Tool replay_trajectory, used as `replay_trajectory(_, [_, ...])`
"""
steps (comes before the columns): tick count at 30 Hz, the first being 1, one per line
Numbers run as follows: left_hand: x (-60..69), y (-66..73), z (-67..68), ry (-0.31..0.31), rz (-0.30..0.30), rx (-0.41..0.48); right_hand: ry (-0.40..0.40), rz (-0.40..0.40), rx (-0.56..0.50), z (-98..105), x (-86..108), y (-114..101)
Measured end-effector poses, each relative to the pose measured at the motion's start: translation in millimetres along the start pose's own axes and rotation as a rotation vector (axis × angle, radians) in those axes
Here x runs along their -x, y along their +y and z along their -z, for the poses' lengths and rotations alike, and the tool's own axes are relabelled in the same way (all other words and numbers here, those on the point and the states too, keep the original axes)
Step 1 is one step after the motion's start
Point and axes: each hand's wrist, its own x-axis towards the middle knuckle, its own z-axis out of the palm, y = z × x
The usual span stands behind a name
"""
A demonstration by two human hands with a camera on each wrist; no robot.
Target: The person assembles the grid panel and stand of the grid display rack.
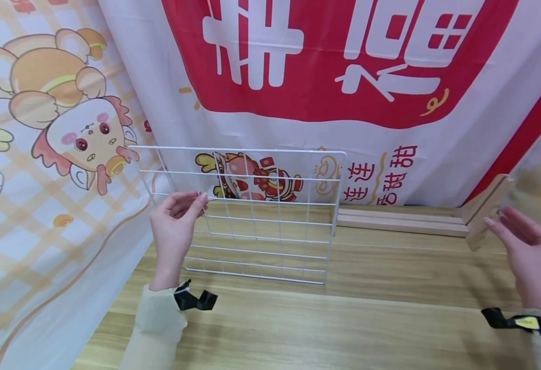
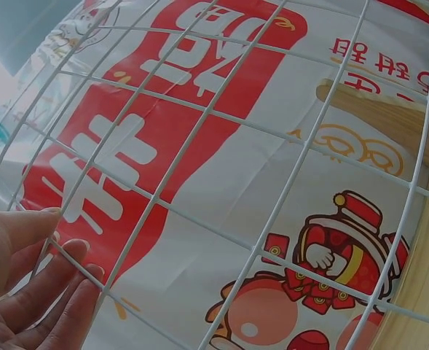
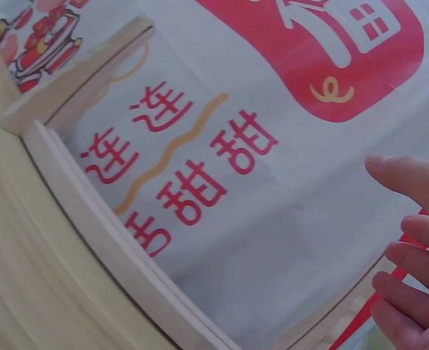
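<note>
A white wire grid panel (image 1: 233,149) stands tilted over the wooden table, left of centre. My left hand (image 1: 175,221) pinches one of its wires near the left side, thumb against fingertips, as the left wrist view also shows on the grid (image 2: 156,198). At the right lies a pale wooden stand: a long low bar (image 1: 400,221) with an upright end piece (image 1: 492,205). Beside that end piece is my right hand (image 1: 532,244), its fingers loosely bent. In the right wrist view this hand (image 3: 414,255) holds nothing and appears apart from the wood.
A white and red printed cloth (image 1: 298,118) hangs behind the table (image 1: 367,329). Another cloth with cartoon figures (image 1: 57,205) covers the left side. The stand's other end piece (image 2: 389,109) shows behind the grid in the left wrist view.
</note>
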Motion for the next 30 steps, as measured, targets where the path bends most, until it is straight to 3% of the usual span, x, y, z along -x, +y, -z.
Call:
replay_trajectory(3, [0.9,3.1,-0.4,-0.004,0.009,0.003,0.005,-0.040,0.127,3,-7.3,-2])
replay_trajectory(5, [1.5,5.3,-0.4,-0.005,0.015,0.004,-0.004,-0.078,0.141,5,-12.8,-3])
replay_trajectory(12, [2.3,5.9,0.2,-0.004,0.014,0.005,0.007,-0.132,0.100,9,-35.0,-4])
replay_trajectory(21, [3.1,3.5,0.9,-0.004,0.001,-0.009,-0.054,-0.137,0.128,8,-57.1,-7])
replay_trajectory(27, [3.2,3.2,0.8,-0.001,-0.002,-0.014,-0.038,-0.144,0.175,-2,-66.5,-6])
replay_trajectory(30, [2.4,3.2,0.4,-0.003,-0.001,-0.014,-0.013,-0.165,0.129,-6,-72.1,-4])
